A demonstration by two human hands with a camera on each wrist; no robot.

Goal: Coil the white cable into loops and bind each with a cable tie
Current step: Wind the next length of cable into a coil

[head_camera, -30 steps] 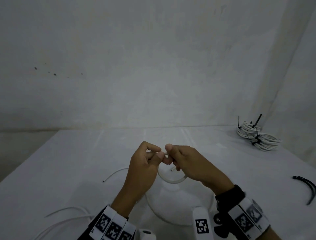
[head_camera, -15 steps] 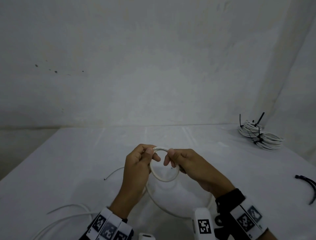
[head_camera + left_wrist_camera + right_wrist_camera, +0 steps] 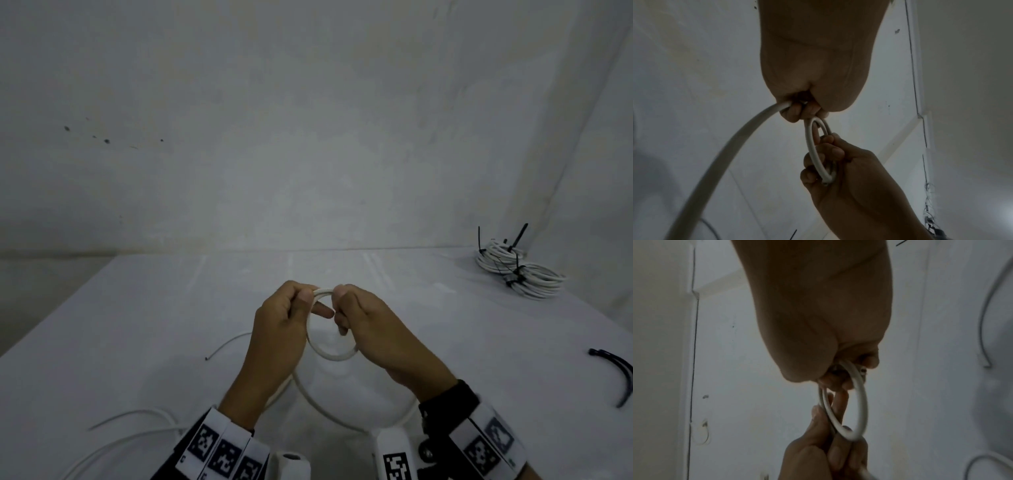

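The first small loop of the white cable (image 3: 330, 354) is being formed above the tabletop (image 3: 137, 325): the left hand (image 3: 279, 329) and right hand (image 3: 371, 329) both pinch it, fingers curled around the ring. Next, I judge, more slack gets wound on before fetching a black cable tie (image 3: 616, 373), lying well right of the loop. The cable's far run is cut off.

Bare table (image 3: 191, 308) left and ahead, bound coils (image 3: 517, 274) far right, black ties (image 3: 616, 373) at right edge

The white cable (image 3: 331, 354) now forms a closed small loop between both hands.
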